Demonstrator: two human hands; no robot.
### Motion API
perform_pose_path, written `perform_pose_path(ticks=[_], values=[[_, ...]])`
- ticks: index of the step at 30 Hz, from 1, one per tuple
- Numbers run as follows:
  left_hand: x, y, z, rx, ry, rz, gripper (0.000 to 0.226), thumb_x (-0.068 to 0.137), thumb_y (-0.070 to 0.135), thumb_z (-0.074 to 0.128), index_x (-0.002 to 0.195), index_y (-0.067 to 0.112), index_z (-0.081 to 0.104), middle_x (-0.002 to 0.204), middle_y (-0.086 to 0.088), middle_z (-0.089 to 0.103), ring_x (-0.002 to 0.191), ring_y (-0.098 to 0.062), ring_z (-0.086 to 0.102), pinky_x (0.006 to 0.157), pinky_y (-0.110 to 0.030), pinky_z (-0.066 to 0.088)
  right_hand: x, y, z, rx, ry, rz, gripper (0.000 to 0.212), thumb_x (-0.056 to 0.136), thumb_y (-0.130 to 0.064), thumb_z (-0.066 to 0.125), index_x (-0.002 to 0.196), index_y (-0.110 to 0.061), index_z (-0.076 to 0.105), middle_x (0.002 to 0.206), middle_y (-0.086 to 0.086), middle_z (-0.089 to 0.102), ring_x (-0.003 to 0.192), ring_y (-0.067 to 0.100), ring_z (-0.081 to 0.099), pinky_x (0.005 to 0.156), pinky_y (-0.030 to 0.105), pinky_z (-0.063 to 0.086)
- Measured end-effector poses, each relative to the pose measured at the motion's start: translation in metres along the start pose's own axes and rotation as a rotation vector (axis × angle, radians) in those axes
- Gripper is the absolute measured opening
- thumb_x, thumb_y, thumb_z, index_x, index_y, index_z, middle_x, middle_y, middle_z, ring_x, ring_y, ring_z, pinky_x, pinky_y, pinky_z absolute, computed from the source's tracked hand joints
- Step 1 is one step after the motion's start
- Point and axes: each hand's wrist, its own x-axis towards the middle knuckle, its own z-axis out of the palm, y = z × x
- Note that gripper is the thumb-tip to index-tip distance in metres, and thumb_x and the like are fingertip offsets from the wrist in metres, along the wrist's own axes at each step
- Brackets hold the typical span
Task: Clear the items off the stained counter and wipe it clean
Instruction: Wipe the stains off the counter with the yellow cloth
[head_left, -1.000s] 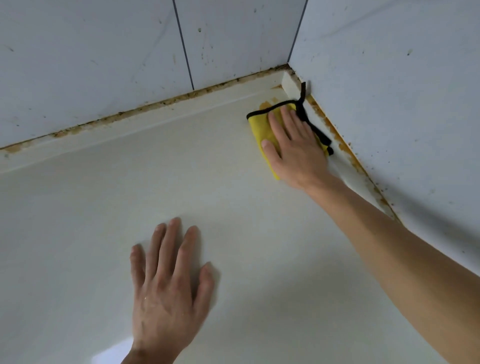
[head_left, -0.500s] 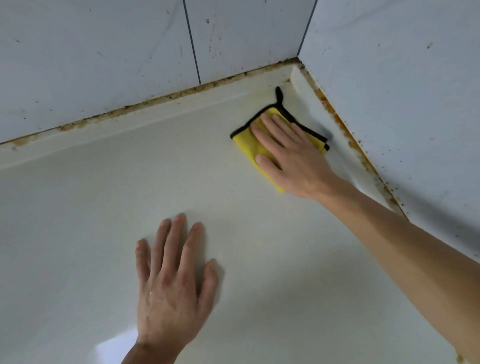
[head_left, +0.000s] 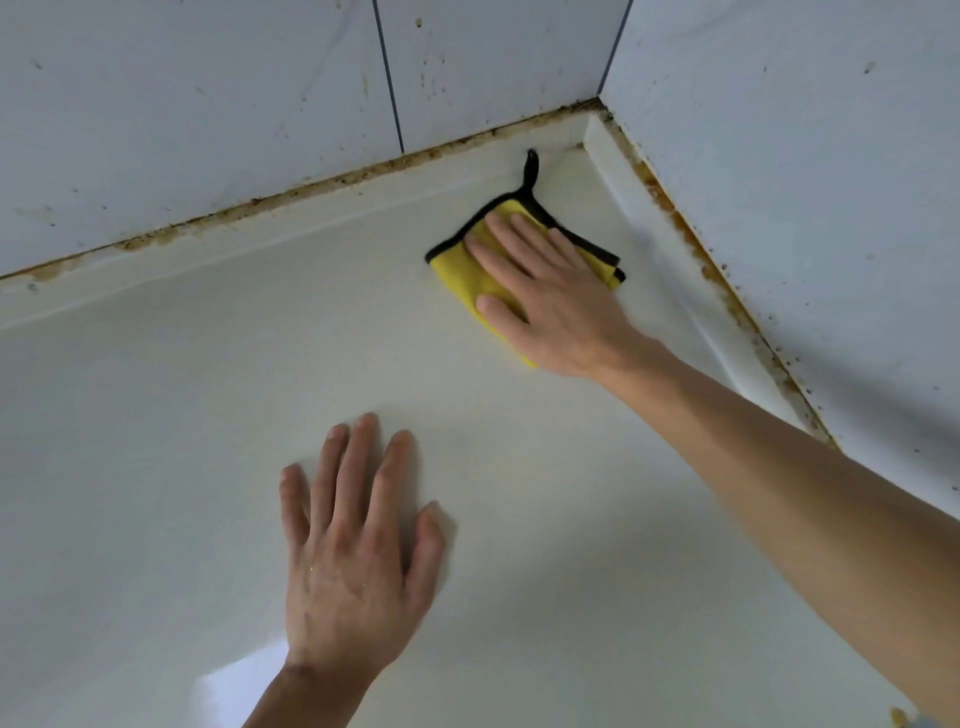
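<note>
A folded yellow cloth with black edging and a black loop lies on the cream counter, close to the back right corner. My right hand presses flat on the cloth with straight fingers and covers most of it. My left hand rests flat on the bare counter nearer to me, fingers spread, holding nothing.
White tiled walls meet at the corner at upper right. Brown grime runs along the seam behind the raised counter lip, and more grime lines the right-hand seam. Small dark specks dot the tiles.
My right hand has slid the cloth out of the corner, toward me and to the left. The left hand stays planted on the counter.
</note>
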Motion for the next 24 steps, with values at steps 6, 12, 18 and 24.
perform_pose_path(ticks=[6,12,18,24], values=[[0.001,0.002,-0.002,0.004,-0.011,-0.005,0.066,0.095,0.046,0.049,0.152,0.014,0.054,0.168,-0.013,0.038,0.158,-0.037,0.032,0.124,-0.067,0.021,0.039,0.029,-0.006,0.072,0.023,0.329,0.067,0.107,-0.050,0.023,0.168,-0.027,0.007,0.176,0.003,-0.003,0.162,0.021,-0.004,0.131,0.045,-0.002],[0.001,0.002,-0.001,0.004,0.022,0.004,0.063,0.096,0.045,0.048,0.150,0.012,0.054,0.165,-0.014,0.042,0.155,-0.039,0.035,0.122,-0.066,0.022,0.049,-0.017,0.001,0.034,0.034,0.260,0.069,0.106,-0.052,0.022,0.168,-0.025,0.009,0.176,0.005,0.002,0.162,0.025,-0.001,0.131,0.048,0.001],[0.001,0.001,0.000,-0.006,0.054,0.011,0.062,0.097,0.045,0.049,0.149,0.013,0.053,0.164,-0.015,0.041,0.154,-0.038,0.033,0.122,-0.064,0.021,-0.040,-0.033,0.016,-0.011,0.062,0.082,0.065,0.105,-0.052,0.031,0.166,-0.030,0.023,0.175,-0.001,0.014,0.162,0.020,0.010,0.130,0.046,0.009],[0.001,-0.002,0.003,0.000,0.086,0.030,0.057,0.097,0.042,0.055,0.146,0.015,0.052,0.161,-0.013,0.042,0.153,-0.036,0.034,0.120,-0.060,0.024,-0.163,-0.027,0.028,0.021,0.062,0.254,0.065,0.107,-0.050,0.030,0.167,-0.026,0.021,0.176,0.001,0.011,0.163,0.020,0.006,0.131,0.047,0.009]])
